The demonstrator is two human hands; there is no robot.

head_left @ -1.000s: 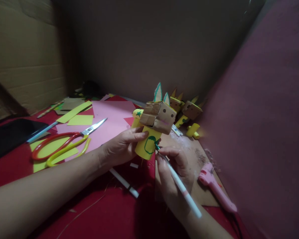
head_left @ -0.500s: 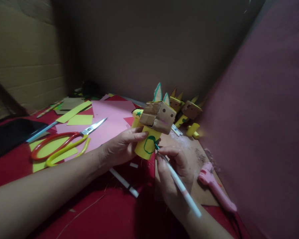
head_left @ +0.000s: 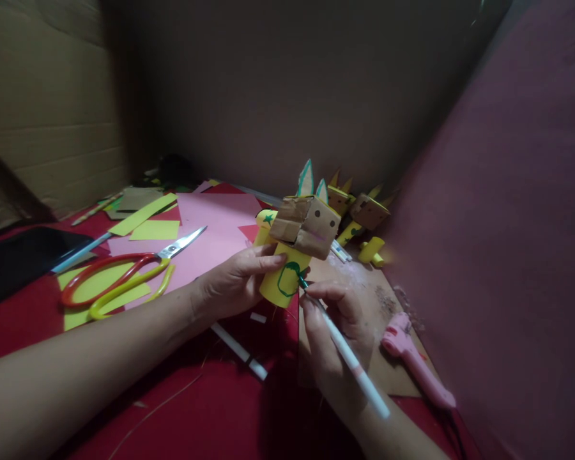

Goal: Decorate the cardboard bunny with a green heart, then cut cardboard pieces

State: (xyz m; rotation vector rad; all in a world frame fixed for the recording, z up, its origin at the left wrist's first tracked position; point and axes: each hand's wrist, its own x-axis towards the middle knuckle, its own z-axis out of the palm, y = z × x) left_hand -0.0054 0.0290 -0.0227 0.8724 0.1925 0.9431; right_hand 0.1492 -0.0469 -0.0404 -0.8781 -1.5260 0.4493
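My left hand (head_left: 242, 278) is closed around a paper figure (head_left: 287, 271) with a yellow tube body, a brown cardboard box head and two pointed ears edged in green. A rounded green outline is drawn on the front of the tube. Between thumb and fingers, my right hand (head_left: 338, 326) grips a white marker pen (head_left: 352, 361). The green tip of the pen meets the right side of the tube, by the drawn outline. Part of the left fingers is hidden behind the figure.
Scissors (head_left: 165, 255) with red and yellow handles lie on coloured paper at left, near a black phone-like object (head_left: 23, 259). Two similar figures (head_left: 371, 211) stand behind. A pink glue gun (head_left: 414, 358) rests on brown cardboard (head_left: 397, 377) at right, beside a pink wall. A pen cap (head_left: 239, 348) lies in front.
Almost nothing differs. The figure and both hands appear shifted very slightly to the right, the pen tip staying at the tube's green drawing.
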